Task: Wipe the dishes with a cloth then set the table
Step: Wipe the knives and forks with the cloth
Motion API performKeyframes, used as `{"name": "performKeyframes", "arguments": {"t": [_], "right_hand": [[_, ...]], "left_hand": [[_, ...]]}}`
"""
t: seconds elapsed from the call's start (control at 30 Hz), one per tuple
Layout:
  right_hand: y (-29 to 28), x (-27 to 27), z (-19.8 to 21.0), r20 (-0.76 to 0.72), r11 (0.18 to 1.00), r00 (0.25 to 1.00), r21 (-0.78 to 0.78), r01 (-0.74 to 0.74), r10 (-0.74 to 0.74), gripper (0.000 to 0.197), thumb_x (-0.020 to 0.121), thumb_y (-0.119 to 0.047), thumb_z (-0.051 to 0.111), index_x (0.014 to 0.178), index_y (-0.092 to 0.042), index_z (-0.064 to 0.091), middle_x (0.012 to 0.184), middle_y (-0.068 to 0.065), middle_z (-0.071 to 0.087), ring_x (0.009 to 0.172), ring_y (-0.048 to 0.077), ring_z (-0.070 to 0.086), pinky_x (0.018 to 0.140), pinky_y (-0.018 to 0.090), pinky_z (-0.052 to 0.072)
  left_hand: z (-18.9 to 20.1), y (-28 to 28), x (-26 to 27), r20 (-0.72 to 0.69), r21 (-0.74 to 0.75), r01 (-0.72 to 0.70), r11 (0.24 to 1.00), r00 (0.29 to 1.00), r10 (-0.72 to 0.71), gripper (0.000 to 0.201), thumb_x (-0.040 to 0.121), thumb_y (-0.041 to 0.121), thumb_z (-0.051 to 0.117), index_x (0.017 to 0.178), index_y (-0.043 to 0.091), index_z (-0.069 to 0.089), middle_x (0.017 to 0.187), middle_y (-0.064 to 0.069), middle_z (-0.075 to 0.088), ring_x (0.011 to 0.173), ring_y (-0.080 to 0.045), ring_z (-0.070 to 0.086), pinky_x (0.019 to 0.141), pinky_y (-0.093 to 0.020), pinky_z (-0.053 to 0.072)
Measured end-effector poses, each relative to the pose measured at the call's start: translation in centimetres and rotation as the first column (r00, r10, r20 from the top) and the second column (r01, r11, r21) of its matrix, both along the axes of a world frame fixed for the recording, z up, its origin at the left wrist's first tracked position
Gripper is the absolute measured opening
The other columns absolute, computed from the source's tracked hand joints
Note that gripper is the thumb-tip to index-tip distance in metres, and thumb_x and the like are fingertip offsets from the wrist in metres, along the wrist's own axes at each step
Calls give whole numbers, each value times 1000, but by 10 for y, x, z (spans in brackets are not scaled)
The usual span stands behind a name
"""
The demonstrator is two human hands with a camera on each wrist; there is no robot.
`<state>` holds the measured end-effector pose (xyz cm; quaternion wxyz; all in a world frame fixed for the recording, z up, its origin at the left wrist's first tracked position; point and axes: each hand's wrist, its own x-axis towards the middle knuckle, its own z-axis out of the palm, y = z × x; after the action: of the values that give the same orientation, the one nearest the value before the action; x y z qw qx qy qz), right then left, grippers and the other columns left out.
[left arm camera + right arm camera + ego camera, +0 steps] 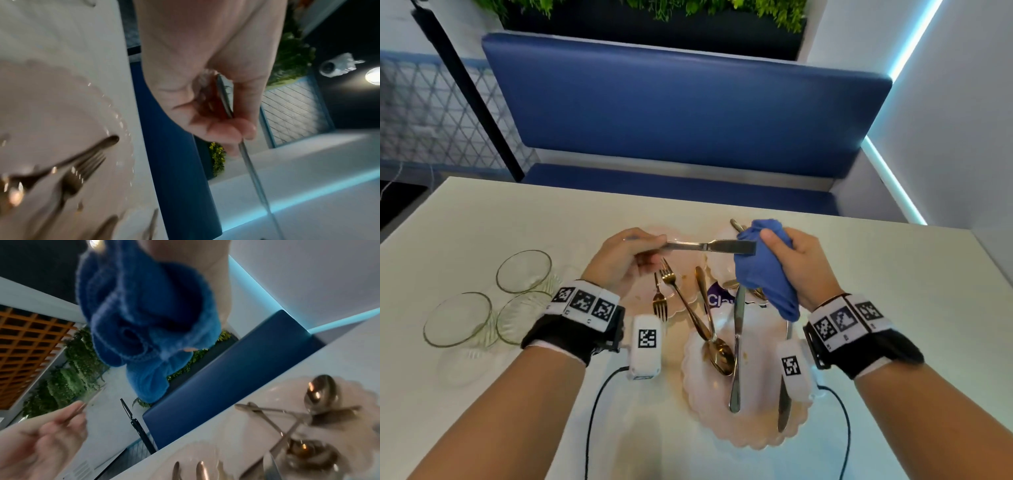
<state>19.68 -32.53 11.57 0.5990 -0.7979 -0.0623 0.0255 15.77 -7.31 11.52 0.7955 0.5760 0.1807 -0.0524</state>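
Blue cloth (763,270) was gripped by the right hand (803,265); a table knife (710,246) was pinched by the left hand (625,260); three glass bowls (524,270) were seen, "Cla" was read.

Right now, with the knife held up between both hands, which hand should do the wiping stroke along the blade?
The right hand. It already grips the blue cloth bunched around the knife blade's tip, while the left hand pinches the handle and looks best kept as the steady anchor.

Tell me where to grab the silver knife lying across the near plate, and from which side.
Take the knife by its handle end, which overhangs the near plate's rim toward you. Come from the near side, pinching its narrow edges: the blade end lies among the spoons and under the cloth.
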Motion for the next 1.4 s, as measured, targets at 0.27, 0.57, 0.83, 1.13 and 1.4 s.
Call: {"name": "performKeyframes", "arguments": {"t": [0.27, 0.57, 0.83, 1.13, 1.4], "right_hand": [[1, 16, -5, 82, 949, 946, 1, 316, -315, 30, 99, -33, 39, 81, -12, 51, 69, -1, 51, 61, 7, 47, 56, 19, 39], [9, 0, -26, -389, 839, 915, 529, 127, 108, 39, 87, -52, 50, 112, -25, 61, 106, 2, 71, 95, 19, 68, 85, 40, 55], [47, -27, -27, -378, 830, 919, 543, 126, 108, 26, 98, -28, 44, 111, -12, 59, 97, 8, 70, 88, 20, 68, 78, 34, 57], [60, -45, -31, -261, 931, 916, 285, -229, 305, 20, 95, -16, 50, 112, -27, 55, 110, -5, 66, 104, 12, 63, 92, 26, 51], [77, -54, -34, -116, 905, 907, -95, -415, 404, 27, 88, -18, 62, 108, 1, 58, 103, 19, 66, 97, 30, 62, 89, 37, 51]], "left_hand": [[16, -16, -31, -94, 434, 348, 831, 935, -342, 29, 96, 19, 47, 73, 8, 62, 43, 9, 28, 36, -5, 21, 37, -16, 17], [-4, -55, -43, -76, 395, 230, 890, 973, -218, 30, 97, 25, 45, 72, 13, 58, 43, 9, 34, 35, -5, 25, 37, -18, 23], [-16, -95, -41, -100, 307, 214, 927, 976, -192, 32, 98, 10, 39, 69, 18, 49, 60, 2, 48, 49, -6, 47, 46, -20, 42], [-9, -70, -44, -160, -549, -23, 836, 984, -78, 33, 93, 17, 31, 101, 6, 60, 90, -11, 66, 75, -21, 63, 67, -31, 52], [-15, -48, -32, 16, 134, 53, 990, 998, -55, 28, 97, 22, 42, 81, 15, 64, 79, 0, 62, 77, -12, 57, 71, -22, 48]]}}
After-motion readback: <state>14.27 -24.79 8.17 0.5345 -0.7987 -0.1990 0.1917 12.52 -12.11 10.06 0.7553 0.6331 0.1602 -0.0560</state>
